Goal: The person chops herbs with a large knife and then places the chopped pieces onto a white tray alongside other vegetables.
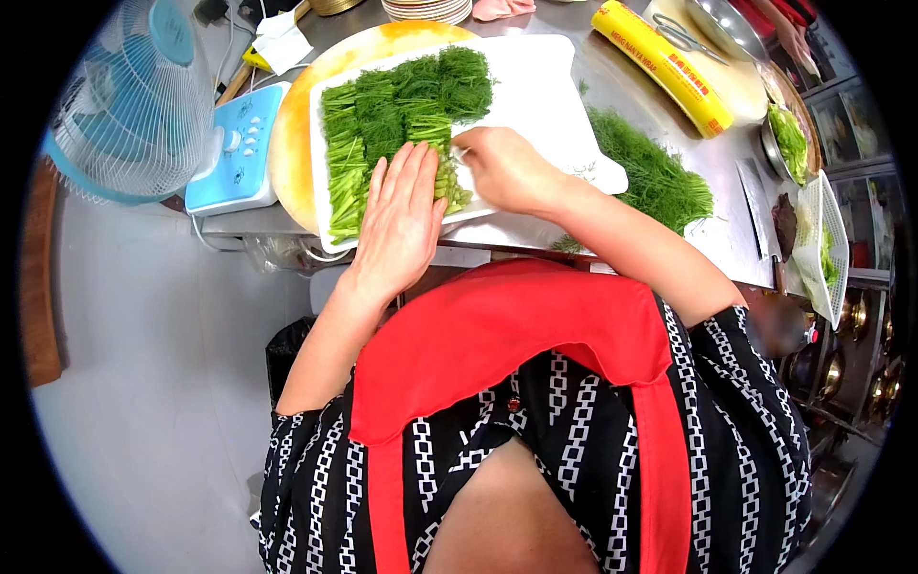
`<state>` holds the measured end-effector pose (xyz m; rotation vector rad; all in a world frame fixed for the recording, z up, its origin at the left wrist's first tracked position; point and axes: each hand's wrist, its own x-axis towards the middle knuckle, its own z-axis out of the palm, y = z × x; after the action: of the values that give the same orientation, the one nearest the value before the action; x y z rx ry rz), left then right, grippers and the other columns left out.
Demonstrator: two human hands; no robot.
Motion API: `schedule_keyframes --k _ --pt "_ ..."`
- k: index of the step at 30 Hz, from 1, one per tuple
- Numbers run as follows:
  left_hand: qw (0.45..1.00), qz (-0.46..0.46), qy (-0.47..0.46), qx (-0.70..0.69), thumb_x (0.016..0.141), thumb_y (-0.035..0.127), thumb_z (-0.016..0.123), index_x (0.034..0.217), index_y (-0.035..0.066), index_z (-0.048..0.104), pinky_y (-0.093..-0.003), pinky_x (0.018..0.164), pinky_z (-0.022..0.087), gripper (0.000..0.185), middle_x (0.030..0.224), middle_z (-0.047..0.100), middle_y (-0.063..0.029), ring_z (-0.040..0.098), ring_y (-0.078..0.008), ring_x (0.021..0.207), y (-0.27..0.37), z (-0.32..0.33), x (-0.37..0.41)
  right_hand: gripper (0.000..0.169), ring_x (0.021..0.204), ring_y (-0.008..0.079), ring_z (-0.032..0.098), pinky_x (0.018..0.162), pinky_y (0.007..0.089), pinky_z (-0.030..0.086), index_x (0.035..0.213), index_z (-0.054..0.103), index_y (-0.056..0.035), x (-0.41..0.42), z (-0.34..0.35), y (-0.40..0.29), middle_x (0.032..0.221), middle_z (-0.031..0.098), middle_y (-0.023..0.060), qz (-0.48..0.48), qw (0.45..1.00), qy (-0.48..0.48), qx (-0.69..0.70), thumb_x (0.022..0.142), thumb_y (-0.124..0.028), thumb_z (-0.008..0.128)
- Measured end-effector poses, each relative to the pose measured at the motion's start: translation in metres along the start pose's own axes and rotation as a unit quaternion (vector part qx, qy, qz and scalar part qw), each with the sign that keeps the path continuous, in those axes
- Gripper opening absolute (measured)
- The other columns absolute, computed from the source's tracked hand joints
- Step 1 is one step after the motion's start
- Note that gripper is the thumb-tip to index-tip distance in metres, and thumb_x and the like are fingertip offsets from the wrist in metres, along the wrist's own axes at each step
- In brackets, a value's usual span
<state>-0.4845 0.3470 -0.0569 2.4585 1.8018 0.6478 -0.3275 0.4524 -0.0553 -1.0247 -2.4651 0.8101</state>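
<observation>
My left hand [405, 208] lies flat, palm down, on bundles of green dill [380, 118] laid in rows on a white plastic tray [531, 79]. At the right edge of the bundles is my right hand [502, 168], its fingers curled near the cut stems; whether it pinches anything is hidden. The tray rests partly on a round cutting board [294, 129]. A loose heap of dill [649, 168] lies on the steel table to the right of the tray, beyond my right forearm.
A blue and white fan [237, 151] stands at the left. Farther right are a yellow box of wrap [660, 68], scissors [685, 36], a metal bowl [728, 29], a white basket [821, 251] and leafy greens [787, 140]. Stacked plates [428, 11] stand at the back. Another person's arm [785, 29] shows at top right.
</observation>
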Motion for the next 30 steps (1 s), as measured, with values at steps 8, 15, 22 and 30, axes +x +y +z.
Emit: schedule_keyframes --k 8,15,22,30 --pt "0.987 -0.012 0.107 -0.122 0.073 0.0 0.066 0.103 0.0 0.055 -0.0388 0.089 0.043 0.031 0.108 0.057 -0.0157 0.053 -0.0324 0.103 -0.003 -0.021 -0.005 0.013 0.073 0.0318 0.063 0.069 0.0377 0.049 0.081 0.065 0.0003 -0.02 -0.018 -0.002 0.075 0.065 0.0174 0.022 0.995 -0.1 0.007 0.073 -0.008 0.06" --pt "0.985 0.019 0.131 -0.107 0.07 -0.001 0.069 0.083 0.002 0.058 -0.0368 0.069 0.045 0.017 0.084 0.057 -0.0116 0.056 -0.0304 0.081 -0.003 0.001 0.007 0.012 0.062 0.0239 0.061 0.063 0.0335 0.049 0.077 0.065 0.0008 -0.005 -0.003 -0.004 0.07 0.064 0.0149 0.045 0.991 -0.114 0.052 0.071 -0.009 0.061" --pt "0.981 0.023 0.165 -0.097 0.071 0.0 0.068 0.081 0.001 0.061 -0.0362 0.071 0.045 0.012 0.086 0.058 -0.0108 0.057 -0.0289 0.081 0.002 -0.004 0.003 0.017 0.065 0.0268 0.063 0.066 0.0341 0.05 0.079 0.069 -0.0016 -0.015 -0.009 0.005 0.07 0.065 0.015 0.048 0.984 -0.098 0.143 0.069 -0.015 0.067" --pt "0.957 -0.055 0.25 -0.135 0.072 -0.004 0.066 0.087 0.0 0.063 -0.0341 0.077 0.046 0.016 0.094 0.06 -0.0117 0.058 -0.0273 0.088 0.008 -0.016 -0.024 0.009 0.064 0.0125 0.059 0.064 0.0291 0.049 0.082 0.063 0.0022 -0.022 -0.015 0.005 0.07 0.063 0.0075 0.02 0.994 -0.038 0.101 0.078 -0.006 0.061"
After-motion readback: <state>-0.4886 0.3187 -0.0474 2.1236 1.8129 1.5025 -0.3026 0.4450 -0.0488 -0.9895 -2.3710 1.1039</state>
